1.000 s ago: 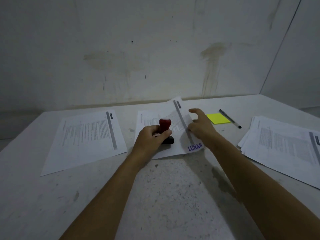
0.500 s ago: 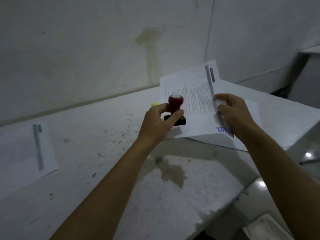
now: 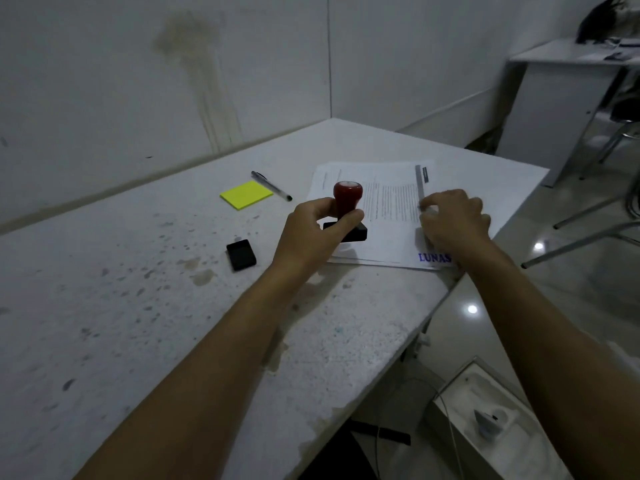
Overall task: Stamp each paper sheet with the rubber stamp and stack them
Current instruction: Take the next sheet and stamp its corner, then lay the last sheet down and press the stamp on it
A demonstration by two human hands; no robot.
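Note:
My left hand (image 3: 313,233) grips the rubber stamp (image 3: 347,199), which has a red knob and a black base, held just above the left part of the paper stack. The stack of printed sheets (image 3: 388,202) lies near the table's right corner. Its top sheet carries a blue "LUNAS" stamp mark (image 3: 434,257) at the near right corner. My right hand (image 3: 453,221) rests on the right side of the top sheet, fingers curled down on the paper; whether it pinches the sheet is unclear.
A yellow sticky pad (image 3: 246,195) and a pen (image 3: 272,186) lie left of the stack. A small black ink pad (image 3: 241,254) sits nearer to me. The table edge (image 3: 436,306) runs diagonally right of my arms; floor, chair legs and a white desk (image 3: 568,57) lie beyond.
The stamped sheet, lifted in my right hand before, now lies flat on the stack at the right. My view has swung right and both hands moved with it.

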